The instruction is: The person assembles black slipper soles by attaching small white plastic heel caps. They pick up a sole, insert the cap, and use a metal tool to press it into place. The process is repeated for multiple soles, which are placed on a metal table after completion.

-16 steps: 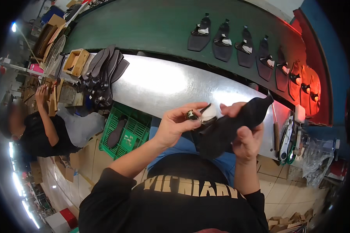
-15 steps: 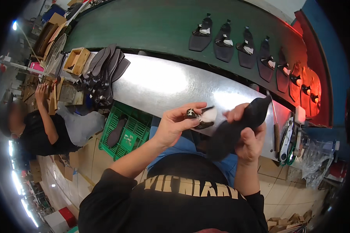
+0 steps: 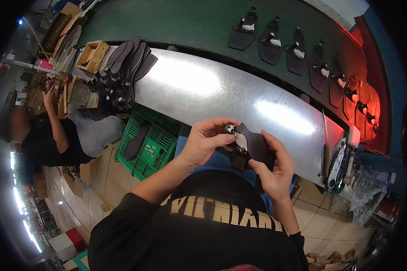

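Note:
My left hand (image 3: 205,141) pinches a glossy black-and-white shoe strap (image 3: 239,142) with a pale underside between thumb and fingers. Gripped along its edge by my right hand (image 3: 276,174) is a dark grey shoe sole (image 3: 257,141), its flat face turned up. Strap and sole meet in front of my body, above the near edge of the metal table; whether they are joined I cannot tell. My fingers cover part of both.
Several dark sandals (image 3: 269,43) stand in a row on the green conveyor belt (image 3: 176,22), running into a red-lit opening. On the metal table (image 3: 185,81) lie stacked soles (image 3: 126,58), a screwdriver (image 3: 325,153) and a cutter knife (image 3: 335,169). A green crate (image 3: 165,149) holds one sole. Someone sits at left.
My right hand has turned the sole and brought it leftward against the strap. My left hand keeps its pinch on the strap. The whole view has shifted slightly.

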Demonstrator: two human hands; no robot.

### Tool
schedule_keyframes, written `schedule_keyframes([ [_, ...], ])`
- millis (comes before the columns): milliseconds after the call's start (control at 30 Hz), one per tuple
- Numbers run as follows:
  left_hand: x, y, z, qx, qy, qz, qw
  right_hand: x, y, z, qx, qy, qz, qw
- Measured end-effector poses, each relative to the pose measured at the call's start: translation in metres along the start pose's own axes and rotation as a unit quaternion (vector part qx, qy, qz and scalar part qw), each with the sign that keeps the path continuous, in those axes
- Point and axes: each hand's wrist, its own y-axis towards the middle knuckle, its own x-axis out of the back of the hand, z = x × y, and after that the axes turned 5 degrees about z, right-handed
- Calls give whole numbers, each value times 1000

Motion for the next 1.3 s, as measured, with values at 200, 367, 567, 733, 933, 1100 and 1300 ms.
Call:
schedule_keyframes([
  [200,-7,2,-2,-21,15,15,1000,6,-6,-7,60,-36,14,997],
  [367,-7,3,1,-30,9,26,999,5,-7,-11,64,-20,17,998],
  [567,-6,3,1,-30,14,29,999,5,-7,-11,64,-7,18,998],
  [733,-7,3,0,-30,20,28,999,4,-7,-11,61,-14,19,998],
  [933,-3,3,1,-33,30,32,998,4,-7,-8,71,-35,25,997],
  [1100,1,1,0,-16,44,24,999,4,-6,-7,78,-54,31,995],
  [1300,1,2,2,-55,79,39,995,7,-3,-2,87,-77,38,993],
])
